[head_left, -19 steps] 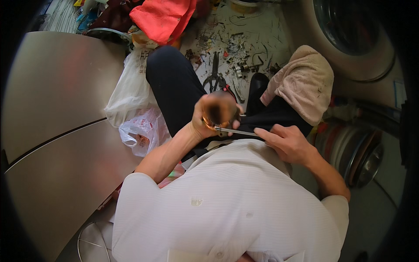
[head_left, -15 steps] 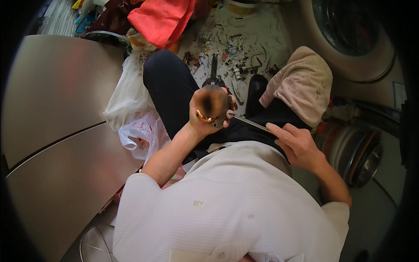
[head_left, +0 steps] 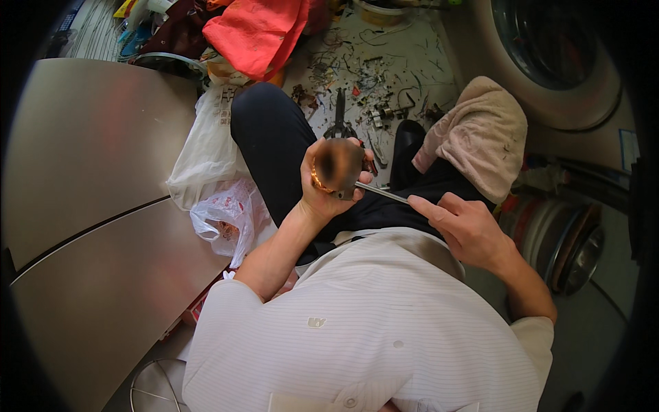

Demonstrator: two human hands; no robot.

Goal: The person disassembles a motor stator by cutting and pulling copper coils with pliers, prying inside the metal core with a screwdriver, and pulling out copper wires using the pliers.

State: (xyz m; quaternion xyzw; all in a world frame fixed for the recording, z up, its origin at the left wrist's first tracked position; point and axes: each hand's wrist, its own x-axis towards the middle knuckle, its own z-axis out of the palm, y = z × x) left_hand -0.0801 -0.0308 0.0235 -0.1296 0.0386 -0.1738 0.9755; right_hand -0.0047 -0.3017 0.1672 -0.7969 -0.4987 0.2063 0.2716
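Head view: left hand (head_left: 316, 195) curled, hollow copper-brown cylinder (head_left: 340, 165) clasped; right hand (head_left: 467, 225) angled inward, slim silver metal rod (head_left: 384, 193) gripped, tip beside cylinder.

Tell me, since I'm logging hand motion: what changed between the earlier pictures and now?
Since the first picture, the right hand has shifted rightward, and the slim silvery metal rod it holds slants more, its tip moving from the near edge of the round dark copper-edged part to its lower right. Nothing was taken or let go: the left hand still grips the part. The pale-pink towel stays put.
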